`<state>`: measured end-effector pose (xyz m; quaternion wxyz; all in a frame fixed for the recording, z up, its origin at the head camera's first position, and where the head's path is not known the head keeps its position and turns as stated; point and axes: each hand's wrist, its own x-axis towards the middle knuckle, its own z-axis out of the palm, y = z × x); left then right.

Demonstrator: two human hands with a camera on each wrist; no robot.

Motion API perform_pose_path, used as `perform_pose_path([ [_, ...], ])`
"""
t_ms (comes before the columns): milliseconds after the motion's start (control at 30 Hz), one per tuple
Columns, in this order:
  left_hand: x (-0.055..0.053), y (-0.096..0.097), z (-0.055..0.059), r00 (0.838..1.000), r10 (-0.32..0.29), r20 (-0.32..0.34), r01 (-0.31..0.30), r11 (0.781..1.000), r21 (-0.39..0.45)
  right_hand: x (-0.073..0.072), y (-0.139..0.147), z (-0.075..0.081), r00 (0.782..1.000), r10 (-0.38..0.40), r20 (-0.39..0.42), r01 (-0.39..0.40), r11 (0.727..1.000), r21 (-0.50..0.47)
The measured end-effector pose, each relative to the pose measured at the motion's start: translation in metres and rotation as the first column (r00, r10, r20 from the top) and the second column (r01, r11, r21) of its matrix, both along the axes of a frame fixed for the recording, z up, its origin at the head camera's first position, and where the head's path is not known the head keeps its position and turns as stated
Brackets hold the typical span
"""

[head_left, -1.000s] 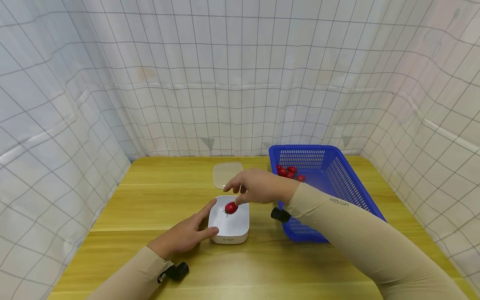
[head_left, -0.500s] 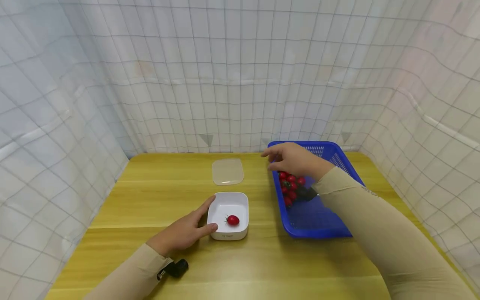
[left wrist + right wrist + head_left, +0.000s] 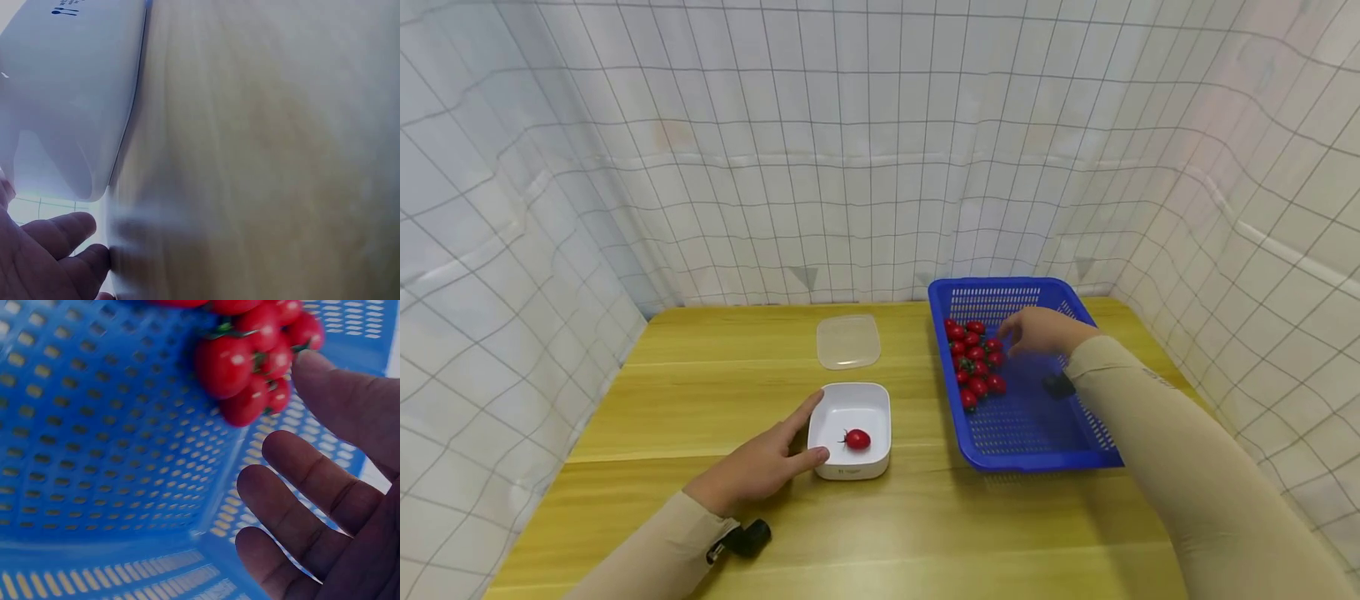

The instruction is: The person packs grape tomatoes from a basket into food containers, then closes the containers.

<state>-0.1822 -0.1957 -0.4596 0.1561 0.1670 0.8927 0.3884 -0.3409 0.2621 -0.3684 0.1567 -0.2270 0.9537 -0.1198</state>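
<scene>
A white square box (image 3: 850,473) stands on the table with one red cherry tomato (image 3: 857,439) inside, its green stem facing left. My left hand (image 3: 760,467) rests against the box's left side, thumb at the front corner and forefinger at the back corner. In the left wrist view the box wall (image 3: 69,94) rises above loosely bent fingers (image 3: 69,231). Over the blue basket (image 3: 1033,460), my right hand (image 3: 1037,331) reaches in with nothing held. Several cherry tomatoes (image 3: 976,367) lie along the basket's left side. In the right wrist view, the thumb is beside the tomatoes (image 3: 225,365), other fingers spread apart.
A translucent lid (image 3: 848,342) lies flat behind the white box. The wooden table (image 3: 880,542) ends at a grid-patterned curtain (image 3: 850,167) that hangs at the back and both sides. The basket's slotted walls stand up around the tomatoes.
My right hand let the tomato go into the white box, then moved right to the basket and lowered into it. My left hand has stayed at the box.
</scene>
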Motion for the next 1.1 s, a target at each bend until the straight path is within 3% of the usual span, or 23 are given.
perform_pose_path([
  [233,0.001,0.001,-0.001,1.000,-0.003,0.012,0.003,1.000,0.008,-0.003,0.005,-0.020,0.996,-0.052,0.078,0.053,0.998,-0.014],
  [467,0.001,0.001,-0.001,1.000,-0.006,0.010,0.006,1.000,0.011,-0.007,0.004,-0.037,0.998,-0.002,0.066,0.003,1.000,-0.017],
  [1100,0.000,0.002,0.000,1.000,-0.007,0.005,0.007,1.000,0.000,-0.013,0.001,-0.043,0.997,0.021,0.072,-0.024,0.999,0.037],
])
